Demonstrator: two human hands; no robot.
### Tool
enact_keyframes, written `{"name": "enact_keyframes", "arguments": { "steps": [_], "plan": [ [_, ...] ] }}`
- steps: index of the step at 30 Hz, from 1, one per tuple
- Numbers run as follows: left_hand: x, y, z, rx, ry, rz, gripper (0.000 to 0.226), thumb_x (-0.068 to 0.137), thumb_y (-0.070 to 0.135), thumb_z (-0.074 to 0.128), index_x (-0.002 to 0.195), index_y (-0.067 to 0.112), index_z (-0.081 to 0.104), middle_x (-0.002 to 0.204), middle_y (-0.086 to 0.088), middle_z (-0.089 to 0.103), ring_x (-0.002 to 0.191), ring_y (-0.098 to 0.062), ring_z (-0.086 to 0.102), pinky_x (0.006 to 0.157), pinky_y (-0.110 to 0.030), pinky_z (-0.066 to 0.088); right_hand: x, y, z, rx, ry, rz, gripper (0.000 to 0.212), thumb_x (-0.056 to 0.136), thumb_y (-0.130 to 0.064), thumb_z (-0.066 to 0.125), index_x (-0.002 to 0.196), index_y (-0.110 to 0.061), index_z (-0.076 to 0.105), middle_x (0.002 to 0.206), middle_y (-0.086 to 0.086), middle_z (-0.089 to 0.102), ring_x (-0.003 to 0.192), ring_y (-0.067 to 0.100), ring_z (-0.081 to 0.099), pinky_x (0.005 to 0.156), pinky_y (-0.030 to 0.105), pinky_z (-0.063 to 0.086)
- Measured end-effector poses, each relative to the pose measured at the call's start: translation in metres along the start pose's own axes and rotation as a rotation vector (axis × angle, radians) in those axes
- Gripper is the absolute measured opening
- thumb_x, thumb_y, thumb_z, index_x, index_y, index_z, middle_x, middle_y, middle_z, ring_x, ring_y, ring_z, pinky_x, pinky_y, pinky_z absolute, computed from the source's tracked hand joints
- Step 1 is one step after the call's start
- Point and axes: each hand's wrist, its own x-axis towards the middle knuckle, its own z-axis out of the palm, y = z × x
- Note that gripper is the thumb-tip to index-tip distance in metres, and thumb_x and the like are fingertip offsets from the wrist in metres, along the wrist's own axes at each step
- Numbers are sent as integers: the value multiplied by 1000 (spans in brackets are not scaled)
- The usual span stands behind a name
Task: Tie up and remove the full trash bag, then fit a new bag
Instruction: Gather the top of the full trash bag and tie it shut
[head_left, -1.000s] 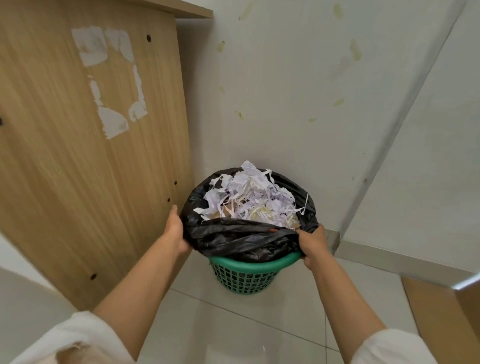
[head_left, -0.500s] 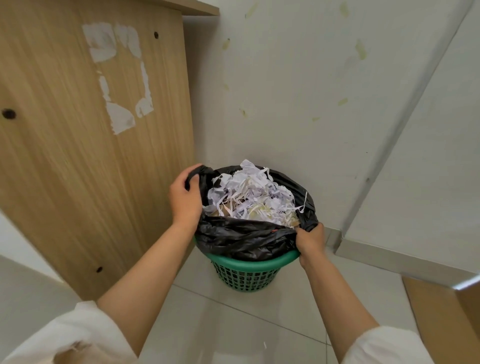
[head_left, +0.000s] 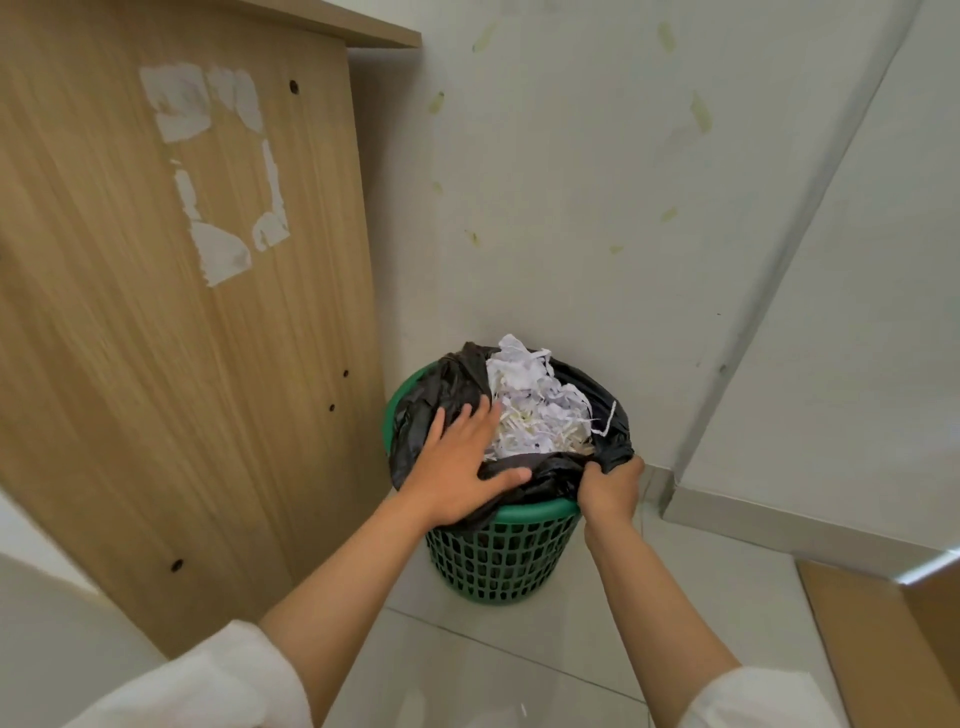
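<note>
Wooden panel (head_left: 156, 338): a tall light-brown board fills the left side, standing upright on the floor, with torn white sticker scraps (head_left: 218, 171) near its top and a few small dark holes.
Left sleeve (head_left: 197, 680): white cloth at the lower left corner, with the bare forearm reaching up and to the right.
Left hand (head_left: 460, 462): flat and spread, fingers straight, pressing down on the near-left part of the bag; the fingertips reach the edge of the paper and the thumb lies across the bag's folded near edge.
Bin (head_left: 498, 561): a green plastic basket with a lattice wall, standing on the floor in the corner, just beside the wooden panel.
Trash bag (head_left: 431, 410): black, lining the bin; on the left its edge is pulled off the green rim and bunched inward, while the rest drapes over the rim.
Shredded paper (head_left: 535, 410): a white and pale purple heap that rises above the bin's top.
Right hand (head_left: 610, 488): fingers curled, gripping a gathered bunch of the bag's edge at the near-right rim.
Wall (head_left: 597, 182): white, with small yellowish marks, behind the bin.
Floor (head_left: 467, 675): pale glossy tiles.
Cardboard (head_left: 883, 644): a brown sheet at the lower right edge.
</note>
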Motion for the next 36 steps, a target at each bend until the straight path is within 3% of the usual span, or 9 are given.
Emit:
{"name": "enact_keyframes", "arguments": {
  "steps": [4, 8, 16, 18, 20, 22, 26, 28, 36],
  "plan": [
    [5, 2, 13, 76, 21, 11, 99, 81, 79, 30, 152, 25, -13, 161, 3, -9, 148, -14, -6, 117, -43, -17, 7, -15, -5, 34, 83, -155, 52, 98, -2, 33, 148, -12, 33, 147, 9, 44, 133, 28, 43, 109, 33, 34],
    [6, 3, 12, -14, 56, 13, 107, 76, 81, 38, 152, 26, -12, 161, 4, -1, 148, -12, 3, 118, -42, -15, 5, -41, -3, 359, 25, -228, 50, 85, 10, 31, 103, -15, 69, 115, 8, 68, 109, 25, 62, 95, 33, 51],
    [6, 3, 8, -156, 137, -25, 118, 72, 75, 55, 151, 25, -17, 158, 0, 21, 146, -13, 19, 119, -42, -11, -17, -69, -16, 731, -350, -173, 33, 70, 8, 27, 64, -3, 58, 60, 14, 61, 62, 31, 60, 69, 35, 54],
    [6, 2, 8, -141, 144, -19, 118, 72, 73, 58, 151, 25, -15, 158, 1, 22, 145, -13, 20, 120, -41, -10, -15, -69, -18, 596, -286, -200, 24, 81, -3, 36, 73, -7, 58, 71, 11, 61, 61, 28, 59, 63, 32, 51],
    [7, 3, 9, -132, 154, -5, 117, 72, 70, 61, 151, 25, -13, 159, 1, 20, 145, -13, 20, 120, -39, -10, -7, -64, -19, 231, -85, -321, 13, 92, -21, 49, 91, -14, 60, 100, 7, 61, 89, 26, 61, 73, 30, 47],
    [8, 3, 10, -115, 167, 7, 117, 72, 68, 62, 152, 25, -11, 159, 1, 20, 145, -12, 20, 120, -38, -10, 5, -50, -19, -216, 55, -458, 36, 89, -36, 62, 119, -20, 53, 130, 9, 48, 122, 27, 47, 94, 32, 40],
    [8, 1, 12, -85, 182, 10, 116, 72, 68, 62, 153, 23, -8, 159, 1, 20, 145, -12, 21, 120, -38, -10, 25, -23, -11, -648, -248, -519, 73, 89, -31, 64, 150, -33, 24, 157, 8, 26, 146, 29, 19, 117, 54, 19],
    [8, 2, 12, -77, 180, 13, 115, 72, 68, 62, 153, 22, -7, 159, 1, 20, 145, -12, 21, 119, -38, -11, 25, -18, -9, -643, -338, -479, 59, 93, -17, 57, 147, -24, 36, 151, 9, 39, 140, 28, 35, 118, 45, 24],
    [8, 0, 12, -66, 150, -11, 117, 71, 69, 62, 152, 24, -10, 160, 1, 18, 146, -12, 17, 119, -40, -13, -2, -59, -10, -119, -27, -570, 35, 92, -3, 53, 119, -19, 69, 115, -2, 71, 108, 12, 64, 94, 19, 46]
  ]
}}
